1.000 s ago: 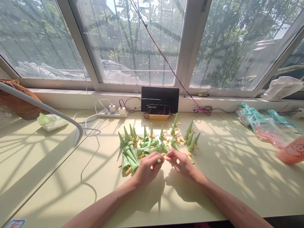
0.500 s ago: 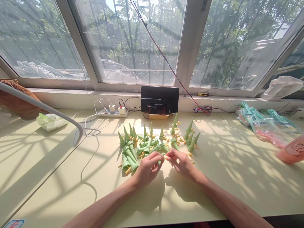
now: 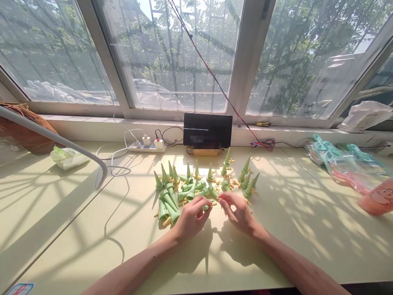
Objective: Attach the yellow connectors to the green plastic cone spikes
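Observation:
My left hand pinches a green plastic watering spike, most of which the fingers and palm hide. Its small yellow valve sticks out to the right past the fingertips. Just beyond that valve, my right hand is held with thumb and forefinger slightly parted and nothing visible between them. Behind both hands lies a group of similar green watering spikes, some standing point up and others lying on their sides. Many carry yellow valves.
A black tablet leans on a stand at the window ledge, beside a power strip. Left is a grey curved arm and a tissue pack. Right are bagged teal items and a pink cup.
My right fingers have come off the yellow valve and drawn slightly to the right. My left hand stays in place with the spike. The view has shifted slightly.

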A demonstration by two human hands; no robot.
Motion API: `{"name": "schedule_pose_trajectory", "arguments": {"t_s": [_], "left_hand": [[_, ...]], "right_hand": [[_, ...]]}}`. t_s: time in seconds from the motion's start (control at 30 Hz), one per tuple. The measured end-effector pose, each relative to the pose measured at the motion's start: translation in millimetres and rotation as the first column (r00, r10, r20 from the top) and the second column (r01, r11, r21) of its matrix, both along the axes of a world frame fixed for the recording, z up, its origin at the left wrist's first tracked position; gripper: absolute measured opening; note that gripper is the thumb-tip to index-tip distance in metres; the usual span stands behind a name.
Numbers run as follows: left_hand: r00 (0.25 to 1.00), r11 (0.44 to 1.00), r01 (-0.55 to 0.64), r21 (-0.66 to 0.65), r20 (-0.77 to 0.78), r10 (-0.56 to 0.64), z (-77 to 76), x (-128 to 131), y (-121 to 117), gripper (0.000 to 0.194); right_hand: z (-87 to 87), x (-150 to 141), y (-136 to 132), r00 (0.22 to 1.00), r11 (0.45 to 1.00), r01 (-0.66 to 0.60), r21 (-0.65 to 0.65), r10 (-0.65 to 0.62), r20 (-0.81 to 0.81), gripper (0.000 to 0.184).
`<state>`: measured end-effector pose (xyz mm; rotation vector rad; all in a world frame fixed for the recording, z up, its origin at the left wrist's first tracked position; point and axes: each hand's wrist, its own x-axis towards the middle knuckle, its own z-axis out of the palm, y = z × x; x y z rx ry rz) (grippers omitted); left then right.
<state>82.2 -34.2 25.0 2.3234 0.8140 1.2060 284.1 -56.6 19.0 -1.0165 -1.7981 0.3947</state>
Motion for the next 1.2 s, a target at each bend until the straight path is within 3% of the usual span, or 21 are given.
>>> {"name": "schedule_pose_trajectory", "arguments": {"t_s": [0.3,0.5,0.77,1.2], "left_hand": [[0.996,0.994,0.054,-0.094,-0.065,-0.06,-5.8,-1.2,-1.7,0.013],[0.987,0.985,0.09,-0.146,-0.119,-0.107,-6.5,-1.4,-2.8,0.022],[0.989,0.987,0.113,-0.116,-0.085,-0.123,-8.8,0.6,-1.2,0.027],[0.987,0.977,0.137,-0.166,-0.064,-0.15,-8.0,1.4,-3.4,0.023]], "right_hand": [[1.8,-8.7,-7.8,0.99,0.988,-0.139,0.071,0.138,0.02,0.013],[3.4,-10.1,-7.8,0.987,0.982,-0.147,0.121,0.137,0.086,0.015],[-1.3,-9.6,-7.8,0.983,0.98,-0.15,0.133,0.133,0.123,0.011],[-3.6,-12.4,-8.4,0.984,0.984,-0.144,0.108,0.131,0.124,0.011]]}}
